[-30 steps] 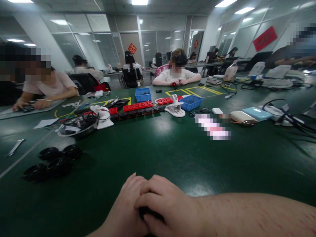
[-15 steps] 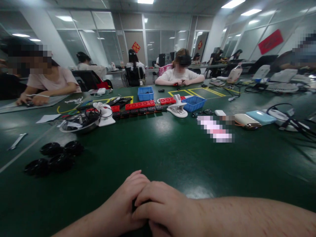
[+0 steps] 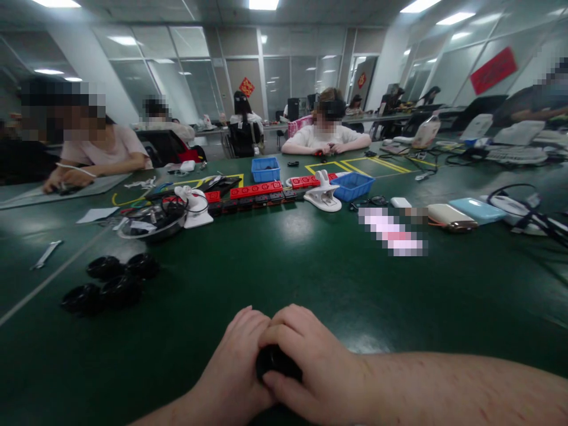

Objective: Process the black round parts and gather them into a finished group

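A glossy black rounded part shows between my hands, low in the middle of the view. My right hand is closed over it, with the fingers across its top and the thumb on the near side. Around its left side curves my left hand, pressed against it, and the two hands touch. Most of the part is hidden by my fingers, so its exact kind cannot be made out. To the left on the table lie several black, round, hollow parts like small wheels, grouped together.
A wrench lies at far left. Beyond my hands are a metal bowl of parts, red and black power strips, white clip stands and blue bins. Cables lie at right. Co-workers sit across the table and at left.
My right hand has risen and its fingers have parted from the thumb, so the black part now shows. The view has shifted slightly, moving the scene to the right.
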{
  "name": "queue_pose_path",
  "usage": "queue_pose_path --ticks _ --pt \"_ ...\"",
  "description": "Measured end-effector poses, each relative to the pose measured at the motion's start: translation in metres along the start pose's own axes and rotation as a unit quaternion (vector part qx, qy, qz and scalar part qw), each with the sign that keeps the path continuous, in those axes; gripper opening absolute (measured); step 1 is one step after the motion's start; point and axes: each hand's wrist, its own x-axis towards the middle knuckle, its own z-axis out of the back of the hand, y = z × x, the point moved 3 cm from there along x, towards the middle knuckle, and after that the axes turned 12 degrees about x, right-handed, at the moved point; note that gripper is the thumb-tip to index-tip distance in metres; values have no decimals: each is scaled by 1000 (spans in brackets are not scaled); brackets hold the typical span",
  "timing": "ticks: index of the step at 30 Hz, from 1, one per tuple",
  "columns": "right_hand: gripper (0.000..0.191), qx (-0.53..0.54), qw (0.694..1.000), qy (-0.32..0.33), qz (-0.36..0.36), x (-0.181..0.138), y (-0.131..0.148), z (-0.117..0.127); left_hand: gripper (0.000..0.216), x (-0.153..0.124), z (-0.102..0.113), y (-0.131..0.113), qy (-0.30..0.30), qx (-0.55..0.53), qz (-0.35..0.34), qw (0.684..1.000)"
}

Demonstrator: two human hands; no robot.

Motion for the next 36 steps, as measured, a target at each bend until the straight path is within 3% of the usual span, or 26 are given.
queue_pose_path --ticks 8,11,17,21,28,31,36 --pt "25 71 987 -7 147 2 13 7 18 1 10 5 28 -71 -69 995" --pt "27 67 982 2 175 4 15 7 18 2 11 5 32 -65 -66 995" --pt "30 50 989 12 141 5 11 4 29 6 9 7 46 -29 -43 998" --pt "29 41 991 -14 126 3 11 4 32 4 9 5 14 4 -19 1000" --pt "28 -14 1000 -10 -3 1 2 3 19 1 7 1 -4 25 17 1000" --pt "23 0 1000 -3 7 1 1 2 20 1 8 3 2 9 6 1000" --pt "20 42 994 -7 97 2 8 5 26 0 10 3 24 -47 -68 996"
